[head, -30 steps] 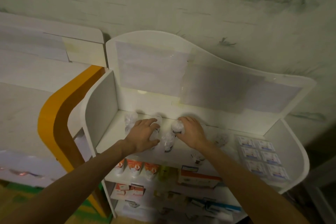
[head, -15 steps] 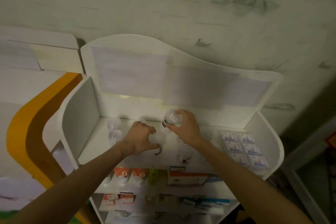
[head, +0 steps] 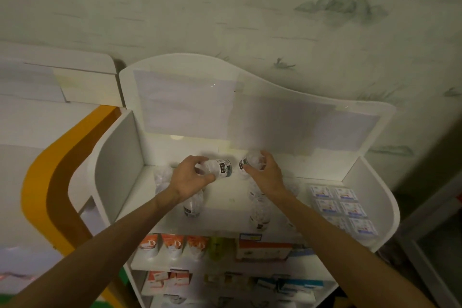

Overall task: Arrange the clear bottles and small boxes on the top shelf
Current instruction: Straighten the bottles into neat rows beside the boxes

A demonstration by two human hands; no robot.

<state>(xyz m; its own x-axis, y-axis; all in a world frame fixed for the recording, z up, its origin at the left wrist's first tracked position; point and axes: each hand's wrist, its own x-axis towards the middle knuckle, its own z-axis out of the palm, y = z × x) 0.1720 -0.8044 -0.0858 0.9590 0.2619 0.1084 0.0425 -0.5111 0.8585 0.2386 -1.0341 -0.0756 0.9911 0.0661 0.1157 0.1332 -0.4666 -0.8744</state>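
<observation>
Nearest me, the lower shelves (head: 225,265) carry orange-and-white pouches (head: 175,245) and cartons. On the top shelf (head: 225,204) I see clear bottles (head: 192,205) standing and small boxes (head: 342,204) laid flat in a grid at its right end. Further back, my left hand (head: 188,179) grips one clear bottle (head: 217,169) tilted sideways, and my right hand (head: 265,174) grips another bottle (head: 251,160).

One head-worn wide-angle camera looks forward and steeply down from above the top shelf (head: 225,204), close enough that both forearms enter from the near bottom edge. The shelf unit's curved back panel (head: 250,112) and the painted wall (head: 225,7) fill the far upper part; the lower shelves (head: 225,265) show at near bottom.
</observation>
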